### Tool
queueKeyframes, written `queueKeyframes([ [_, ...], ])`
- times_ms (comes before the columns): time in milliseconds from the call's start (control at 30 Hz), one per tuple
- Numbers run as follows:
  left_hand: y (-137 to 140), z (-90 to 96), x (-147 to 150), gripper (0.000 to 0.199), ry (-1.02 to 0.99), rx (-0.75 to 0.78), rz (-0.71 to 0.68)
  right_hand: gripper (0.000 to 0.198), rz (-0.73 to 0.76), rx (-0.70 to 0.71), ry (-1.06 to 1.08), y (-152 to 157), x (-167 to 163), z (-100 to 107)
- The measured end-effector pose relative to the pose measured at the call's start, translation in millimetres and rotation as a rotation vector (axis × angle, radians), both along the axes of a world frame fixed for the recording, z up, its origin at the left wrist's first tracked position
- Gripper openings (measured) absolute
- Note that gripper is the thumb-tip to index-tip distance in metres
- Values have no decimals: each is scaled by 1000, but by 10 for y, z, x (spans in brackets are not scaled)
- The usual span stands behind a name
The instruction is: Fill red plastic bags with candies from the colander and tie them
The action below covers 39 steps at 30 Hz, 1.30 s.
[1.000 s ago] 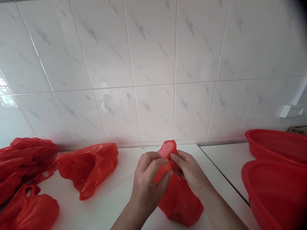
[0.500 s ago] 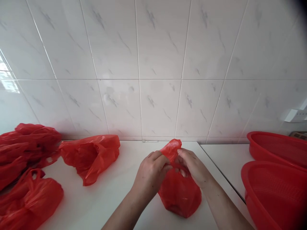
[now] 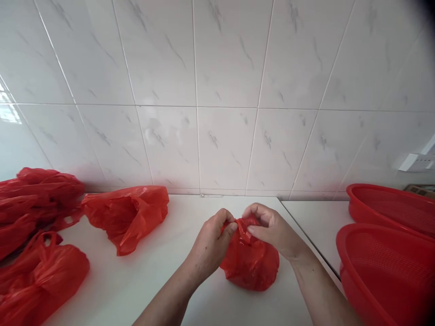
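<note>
A red plastic bag (image 3: 253, 267) with something inside it rests on the white table, its neck gathered between my hands. My left hand (image 3: 217, 240) pinches the neck from the left, thumb pressed against forefinger. On the right, my right hand (image 3: 272, 228) is closed on the bag's top, with thumb and fingers around the gathered plastic. What the bag contains is hidden by the red film. Some of the right fingers are out of sight behind the plastic.
Left of my hands lies a loose, crumpled red bag (image 3: 146, 217) with its mouth open. A filled red bag (image 3: 64, 271) sits at the front left, before a heap of red bags (image 3: 41, 194). Red plastic baskets (image 3: 363, 240) stand at right, past the table seam.
The upright top of the bag has been drawn down and gathered between my hands. Both hands have shifted on the neck, and the bag's body looks more compact. The view has tilted slightly.
</note>
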<state>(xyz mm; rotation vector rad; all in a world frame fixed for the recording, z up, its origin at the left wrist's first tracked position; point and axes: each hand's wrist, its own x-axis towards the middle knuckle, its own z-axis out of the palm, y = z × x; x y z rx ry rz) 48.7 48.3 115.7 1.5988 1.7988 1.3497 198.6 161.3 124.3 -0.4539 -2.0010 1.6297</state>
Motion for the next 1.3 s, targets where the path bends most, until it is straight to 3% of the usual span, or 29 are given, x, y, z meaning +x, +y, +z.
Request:
queueKeyframes([
  [67, 2, -15, 19, 16, -30, -61, -4, 36, -146, 93, -57, -32, -27, 20],
  [133, 10, -19, 39, 14, -22, -84, -5, 44, -325, 277, -130, -27, -55, -4],
  [200, 21, -15, 60, 13, -4, -102, -10, 39, -464, 431, -202, 4, -83, -55],
  [267, 29, -10, 80, 12, 6, -119, -14, 33, -513, 453, -236, 38, -103, -99],
  [333, 35, -12, 93, 11, 21, -129, -12, 33, -461, 344, -212, 54, -104, -112],
  [467, 54, -32, 82, 9, 101, -115, 13, 39, -186, 77, -120, 35, -33, -43],
  [600, 66, -32, 25, 10, 235, -31, 51, 27, 32, -134, 16, 72, 19, -12],
  [667, 37, -15, -16, 11, 326, 43, 48, 23, -43, -154, 80, 164, -5, -75],
  [733, -33, 2, -63, 14, 420, 77, 26, 19, -286, -32, 45, 311, -42, -203],
  [833, -223, -5, -144, 19, 548, 31, -24, 20, -633, 158, -71, 583, -64, -491],
  [900, -384, -43, -201, 20, 605, -30, -65, 20, -704, 146, -98, 740, -54, -708],
  [1000, -615, -133, -284, 18, 617, -159, -100, 17, -670, 47, -109, 882, -46, -982],
  [1133, -791, -202, -387, 13, 478, -318, -99, 19, -475, -116, -86, 970, 12, -1169],
  [1200, -800, -181, -411, 5, 379, -318, -68, 33, -379, -197, -54, 1014, 130, -1214],
  [1300, -721, -90, -342, 18, 263, -206, 17, 48, -339, -382, 52, 1066, 364, -1248],
])
